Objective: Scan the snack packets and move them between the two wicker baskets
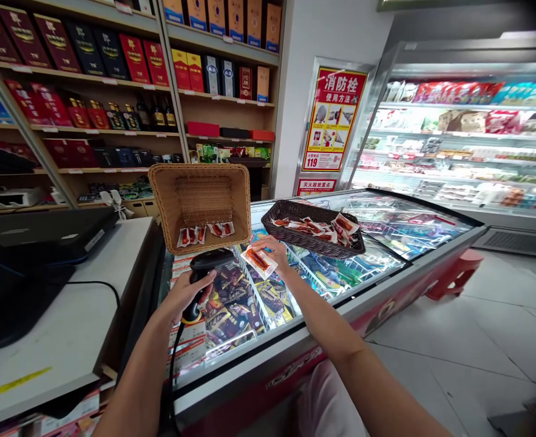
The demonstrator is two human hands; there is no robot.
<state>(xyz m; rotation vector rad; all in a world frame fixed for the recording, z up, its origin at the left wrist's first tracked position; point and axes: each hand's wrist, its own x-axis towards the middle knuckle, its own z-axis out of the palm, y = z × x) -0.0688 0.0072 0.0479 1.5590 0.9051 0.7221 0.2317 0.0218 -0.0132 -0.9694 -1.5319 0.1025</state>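
My left hand [188, 296] is wrapped round the handle of a black barcode scanner [206, 260], whose cable hangs down past my wrist. The scanner's head points right, toward a vacuum-packed sausage [259, 261] in clear plastic. My right hand [272, 250] grips that pack by its upper edge, above the freezer's glass top. Behind both hands a tan wicker basket [153, 206] is tilted to face me, with several similar packs [190, 235] along its lower side. To the right, a dark brown woven basket [313, 241] holds a pile of more sausage packs [311, 226].
A chest freezer [290, 340] full of packaged ices stretches away to the right. On the left is a white counter [67, 303] with black equipment [53, 233]. Boxed-bottle shelves [99, 82] stand behind, a lit chiller [459, 139] at back right, and a red stool [456, 273] by the freezer.
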